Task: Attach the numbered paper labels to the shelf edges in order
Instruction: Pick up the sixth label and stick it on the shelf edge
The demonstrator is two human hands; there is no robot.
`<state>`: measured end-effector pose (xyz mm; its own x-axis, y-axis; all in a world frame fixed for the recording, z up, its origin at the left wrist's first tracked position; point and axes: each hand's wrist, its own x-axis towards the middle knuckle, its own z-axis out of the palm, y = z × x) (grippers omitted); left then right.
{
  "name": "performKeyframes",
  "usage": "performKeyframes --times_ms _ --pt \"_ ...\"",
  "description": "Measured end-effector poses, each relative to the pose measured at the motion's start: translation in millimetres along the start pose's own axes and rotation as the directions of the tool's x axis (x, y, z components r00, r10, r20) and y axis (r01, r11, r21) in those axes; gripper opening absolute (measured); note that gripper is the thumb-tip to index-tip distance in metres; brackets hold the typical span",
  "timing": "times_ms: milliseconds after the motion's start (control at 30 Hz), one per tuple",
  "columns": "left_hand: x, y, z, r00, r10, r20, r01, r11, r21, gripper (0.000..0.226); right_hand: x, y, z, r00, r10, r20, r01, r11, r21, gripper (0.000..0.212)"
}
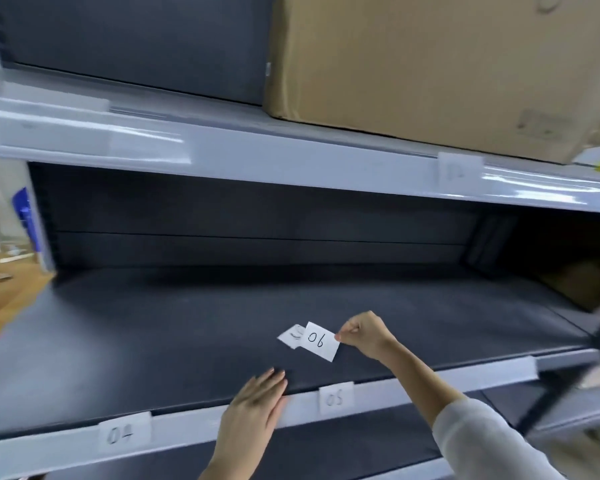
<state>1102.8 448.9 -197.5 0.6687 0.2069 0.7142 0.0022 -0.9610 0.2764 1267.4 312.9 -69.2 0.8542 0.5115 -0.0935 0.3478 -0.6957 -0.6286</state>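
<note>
Left hand [253, 407] flat and open on the shelf edge [413, 381]; right hand [362, 336], at one o'clock, pinches label 06 [321, 341] above the loose labels [291, 336]. Labels 04 [122, 434] and 05 [335, 398] are on — 06 looks next.

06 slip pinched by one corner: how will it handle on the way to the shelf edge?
Probably very light: the right hand carries the 06 slip by a corner pinch alone. Likely floppy, since it is thin paper, though it looks flat now. It may slide easily on the smooth shelf edge until fixed.
</note>
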Motion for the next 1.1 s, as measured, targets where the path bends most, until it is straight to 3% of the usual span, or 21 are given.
performKeyframes --times_ms 100,333,500,567,667,800,933,1100 --pt "6 34 17 0.997 0.03 0.073 -0.028 0.999 -0.028 0.07 -13 37 -31 0.999 0.028 -0.042 -0.028 1.0 -0.008 0.018" --pt "28 127 66 0.994 0.083 0.064 -0.083 0.997 -0.007 0.074 -42 128 -103 0.999 0.01 -0.04 -0.008 0.999 0.045 0.01" --pt "29 189 105 0.996 0.058 0.064 -0.059 0.998 0.012 0.077 -48 202 -147 1.0 0.021 -0.023 -0.02 0.999 0.027 0.014" --pt "30 210 113 0.996 0.066 0.058 -0.067 0.997 0.022 0.077 -48 223 -159 1.0 0.022 -0.018 -0.022 1.0 0.003 0.025" --pt "38 223 123 0.995 0.081 0.063 -0.083 0.996 0.032 0.076 -43 241 -169 1.0 0.001 0.023 -0.001 1.0 -0.001 0.04" --pt "50 225 136 0.99 0.113 0.079 -0.117 0.992 0.039 0.077 -34 250 -174 0.999 0.004 0.037 -0.003 1.0 -0.011 0.019" --pt "64 227 147 0.981 0.107 0.16 -0.115 0.993 0.042 0.077 -23 257 -181 0.999 0.037 0.033 -0.038 0.999 0.012 0.026" --pt "86 238 168 0.978 0.103 0.181 -0.111 0.993 0.031 0.077 -4 269 -199 0.999 0.049 -0.018 -0.048 0.998 0.046 0.016"
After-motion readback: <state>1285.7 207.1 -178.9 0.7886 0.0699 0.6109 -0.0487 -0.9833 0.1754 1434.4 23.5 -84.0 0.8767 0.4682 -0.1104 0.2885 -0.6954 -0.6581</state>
